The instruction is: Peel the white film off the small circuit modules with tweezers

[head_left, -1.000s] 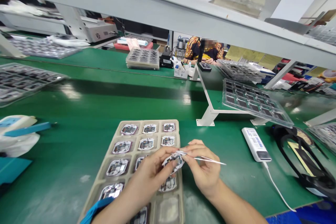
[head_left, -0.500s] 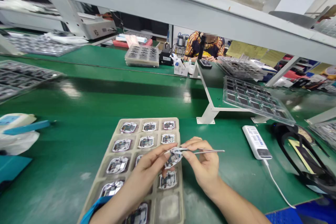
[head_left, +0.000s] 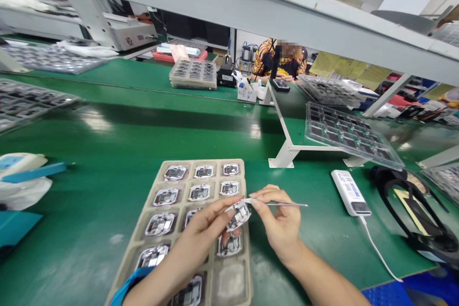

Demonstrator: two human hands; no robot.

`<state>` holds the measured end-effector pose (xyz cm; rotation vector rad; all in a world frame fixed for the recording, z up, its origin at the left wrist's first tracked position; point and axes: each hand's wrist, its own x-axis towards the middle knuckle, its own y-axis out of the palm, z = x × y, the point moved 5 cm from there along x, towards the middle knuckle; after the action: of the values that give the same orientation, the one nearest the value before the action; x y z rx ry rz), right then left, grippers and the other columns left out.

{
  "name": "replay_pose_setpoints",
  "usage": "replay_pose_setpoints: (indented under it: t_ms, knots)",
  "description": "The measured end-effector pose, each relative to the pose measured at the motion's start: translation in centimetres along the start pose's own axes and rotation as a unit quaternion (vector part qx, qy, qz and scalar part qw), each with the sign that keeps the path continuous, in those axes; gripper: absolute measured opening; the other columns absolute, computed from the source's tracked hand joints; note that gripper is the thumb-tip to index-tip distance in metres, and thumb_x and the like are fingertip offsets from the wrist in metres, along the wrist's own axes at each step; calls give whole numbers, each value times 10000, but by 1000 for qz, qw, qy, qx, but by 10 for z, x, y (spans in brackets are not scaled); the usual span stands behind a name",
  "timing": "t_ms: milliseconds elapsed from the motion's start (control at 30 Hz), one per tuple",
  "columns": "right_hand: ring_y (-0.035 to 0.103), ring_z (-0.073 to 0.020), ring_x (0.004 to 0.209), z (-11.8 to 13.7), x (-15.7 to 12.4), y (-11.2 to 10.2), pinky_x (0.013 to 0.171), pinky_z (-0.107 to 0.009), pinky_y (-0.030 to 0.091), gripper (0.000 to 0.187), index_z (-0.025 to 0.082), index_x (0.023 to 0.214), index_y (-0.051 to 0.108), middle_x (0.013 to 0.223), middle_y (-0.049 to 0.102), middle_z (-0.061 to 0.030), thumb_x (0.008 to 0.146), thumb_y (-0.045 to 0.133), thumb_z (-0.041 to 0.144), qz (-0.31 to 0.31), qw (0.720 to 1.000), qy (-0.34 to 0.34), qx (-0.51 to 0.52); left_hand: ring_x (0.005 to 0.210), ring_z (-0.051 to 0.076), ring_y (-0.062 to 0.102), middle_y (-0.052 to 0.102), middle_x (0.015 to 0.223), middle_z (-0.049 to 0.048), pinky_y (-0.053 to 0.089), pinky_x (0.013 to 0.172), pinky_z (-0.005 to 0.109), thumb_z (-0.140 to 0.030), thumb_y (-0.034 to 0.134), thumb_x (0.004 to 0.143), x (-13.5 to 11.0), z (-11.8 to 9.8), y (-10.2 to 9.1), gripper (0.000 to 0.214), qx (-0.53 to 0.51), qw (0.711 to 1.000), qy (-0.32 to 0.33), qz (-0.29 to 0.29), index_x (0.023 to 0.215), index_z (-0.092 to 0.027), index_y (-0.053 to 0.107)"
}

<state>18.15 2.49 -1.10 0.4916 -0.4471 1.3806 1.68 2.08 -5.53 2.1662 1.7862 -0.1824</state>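
My left hand (head_left: pixel 204 234) pinches a small oval electronic module (head_left: pixel 238 216) with a white edge, holding it just above a beige moulded tray (head_left: pixel 204 162). My right hand (head_left: pixel 280 226) holds slim metal tweezers (head_left: pixel 283 204), their tips at the module's upper edge. The tray's cells hold several similar modules, and my left hand hides some of them. One lower cell (head_left: pixel 226 283) shows a pale, whitish fill.
A white power bank (head_left: pixel 350 192) with a white cable lies right of the tray, near a black loop-shaped object (head_left: pixel 409 210). Clear trays of parts rest on a white stand (head_left: pixel 353 136). A co-worker (head_left: pixel 281 60) sits beyond the green bench.
The tweezers have swung from slanting down to nearly level, and the module has turned slightly between my fingers. The whole scene has shifted slightly upward in view.
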Motion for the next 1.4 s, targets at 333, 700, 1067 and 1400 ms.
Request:
replay_pose_setpoints:
  t_ms: [333,700,1067,1400]
  knots:
    - [759,-162,813,-21,-7,5,758,-264,585,93,237,833,720,836,799,1,800,805,220,10,977,182,111,721,177,632,744,1182,64,486,577,252,-492,741,803,-10,-10,4,342,-92,994,-31,-51,1028,-245,816]
    - [755,-198,780,-10,0,11,740,-348,570,111,235,821,680,803,796,-27,853,769,292,66,989,91,91,894,232,621,748,1008,43,535,642,257,-523,819,679,-8,-21,6,338,-58,995,-67,-34,905,-272,821]
    - [772,-218,772,23,3,10,792,-409,518,120,256,964,689,848,821,-42,895,681,159,157,971,-167,-61,741,167,573,745,922,41,472,547,202,-491,848,606,-8,-23,4,352,-50,993,-99,-48,824,-216,815]
    - [787,-227,895,22,-5,6,797,-410,572,205,332,1036,722,954,831,-26,942,599,198,247,938,-220,-99,825,214,598,728,925,53,512,585,245,-468,810,664,-12,-24,5,294,-76,992,-94,-41,832,-228,809]
